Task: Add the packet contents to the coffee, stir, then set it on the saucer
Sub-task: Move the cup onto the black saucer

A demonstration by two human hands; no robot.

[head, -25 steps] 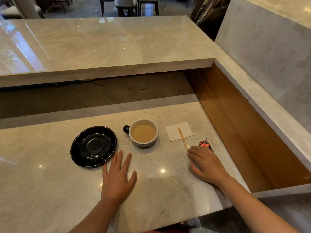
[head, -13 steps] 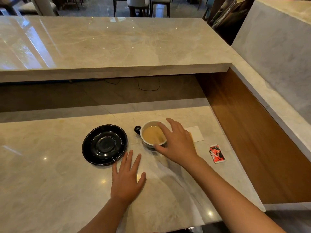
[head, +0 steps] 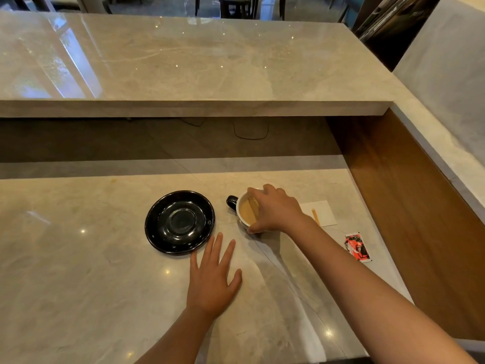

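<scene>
right hand (head: pixel 275 211) grips cup (head: pixel 245 212); left hand (head: pixel 212 282) apart.

The pale beige marble tabletop (head: pixel 78 285) is polished smooth and mirrors small ceiling lights. The round black ceramic saucer (head: pixel 179 222) is glazed to a high gloss. The white ceramic cup with a black handle (head: pixel 240 206) looks glossy too. The white paper napkin (head: pixel 324 212) is matt, the thin wooden stirrer (head: pixel 315 216) bare. The red-and-black packet (head: pixel 357 246) has a slight sheen. The brown wood side panel (head: pixel 409 219) looks satin.
</scene>
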